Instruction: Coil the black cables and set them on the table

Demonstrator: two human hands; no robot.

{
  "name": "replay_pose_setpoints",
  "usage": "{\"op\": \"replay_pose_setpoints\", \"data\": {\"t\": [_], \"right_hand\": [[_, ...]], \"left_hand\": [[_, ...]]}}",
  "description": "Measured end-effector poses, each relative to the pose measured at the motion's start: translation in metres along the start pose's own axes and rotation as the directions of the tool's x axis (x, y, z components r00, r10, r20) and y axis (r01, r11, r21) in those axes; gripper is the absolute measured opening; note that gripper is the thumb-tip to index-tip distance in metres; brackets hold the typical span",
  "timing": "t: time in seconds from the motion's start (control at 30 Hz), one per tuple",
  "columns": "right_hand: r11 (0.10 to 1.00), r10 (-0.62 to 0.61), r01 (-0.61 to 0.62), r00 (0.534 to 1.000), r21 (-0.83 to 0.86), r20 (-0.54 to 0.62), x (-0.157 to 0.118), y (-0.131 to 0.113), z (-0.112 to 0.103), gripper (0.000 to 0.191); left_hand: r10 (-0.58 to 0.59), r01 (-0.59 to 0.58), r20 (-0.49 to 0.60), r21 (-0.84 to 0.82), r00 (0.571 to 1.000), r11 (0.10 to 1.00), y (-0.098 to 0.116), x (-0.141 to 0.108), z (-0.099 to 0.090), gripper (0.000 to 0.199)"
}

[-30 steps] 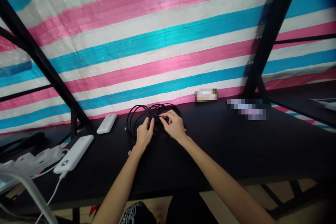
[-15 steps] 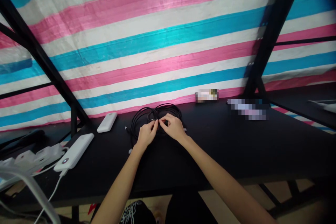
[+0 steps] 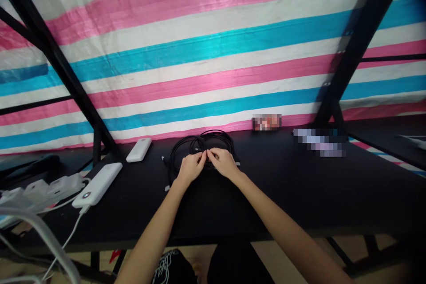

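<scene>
Coiled black cables (image 3: 218,135) lie in loops on the black table, with light-coloured connectors showing around the coil. My left hand (image 3: 192,166) is closed in a pinch at the near middle of the loops. Meeting it fingertip to fingertip, my right hand (image 3: 222,162) pinches from the other side. Both hands appear to grip the black cable, though the exact bit between the fingers is mostly hidden. A pale connector (image 3: 167,188) sticks out beside my left wrist.
Left of the coil lie a white power bank (image 3: 139,149) and a larger one (image 3: 97,185) with a white cable plugged in. White chargers fill a power strip (image 3: 40,193). Blurred items (image 3: 266,122) lie right. A striped sheet (image 3: 213,49) and black frame posts (image 3: 346,62) stand behind.
The view has shifted slightly, so most things sit a little further right. My fingertips have drawn closer together over the cable coil and now touch or nearly touch.
</scene>
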State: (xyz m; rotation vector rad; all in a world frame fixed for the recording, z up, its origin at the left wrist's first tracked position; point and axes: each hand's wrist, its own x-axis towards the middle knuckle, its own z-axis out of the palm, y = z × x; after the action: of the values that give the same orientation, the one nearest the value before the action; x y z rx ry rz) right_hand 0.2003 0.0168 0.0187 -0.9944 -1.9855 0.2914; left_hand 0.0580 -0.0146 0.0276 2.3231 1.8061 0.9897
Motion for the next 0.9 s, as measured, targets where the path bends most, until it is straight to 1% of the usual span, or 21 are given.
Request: {"op": "replay_pose_setpoints", "data": {"t": [0.2, 0.6, 0.77, 0.83, 0.9], "right_hand": [[1.000, -0.008, 0.008, 1.000, -0.007, 0.001, 0.0003, 0.0011, 0.0010, 0.037], [1.000, -0.001, 0.001, 1.000, -0.011, 0.023, 0.0006, 0.0012, 0.0000, 0.037], [0.998, 0.036, -0.032, 0.996, -0.053, 0.087, 0.0016, 0.0005, -0.0026, 0.037], [0.994, 0.072, -0.060, 0.988, -0.088, 0.138, 0.0022, 0.0000, -0.0039, 0.037], [0.985, 0.134, -0.107, 0.970, -0.136, 0.203, 0.0029, -0.0009, -0.0056, 0.040]], "left_hand": [[0.014, -0.014, -0.009, -0.014, 1.000, 1.000, -0.0009, 0.0004, 0.0008, 0.044], [0.022, -0.022, 0.019, -0.020, 1.000, 1.000, -0.0021, 0.0006, 0.0004, 0.043], [0.022, -0.022, 0.047, -0.004, 0.999, 1.000, -0.0039, 0.0013, 0.0015, 0.043], [0.022, -0.022, 0.074, 0.004, 0.997, 1.000, -0.0045, 0.0014, 0.0019, 0.043], [0.018, -0.020, 0.105, 0.020, 0.994, 1.000, -0.0050, 0.0014, 0.0023, 0.043]]}}
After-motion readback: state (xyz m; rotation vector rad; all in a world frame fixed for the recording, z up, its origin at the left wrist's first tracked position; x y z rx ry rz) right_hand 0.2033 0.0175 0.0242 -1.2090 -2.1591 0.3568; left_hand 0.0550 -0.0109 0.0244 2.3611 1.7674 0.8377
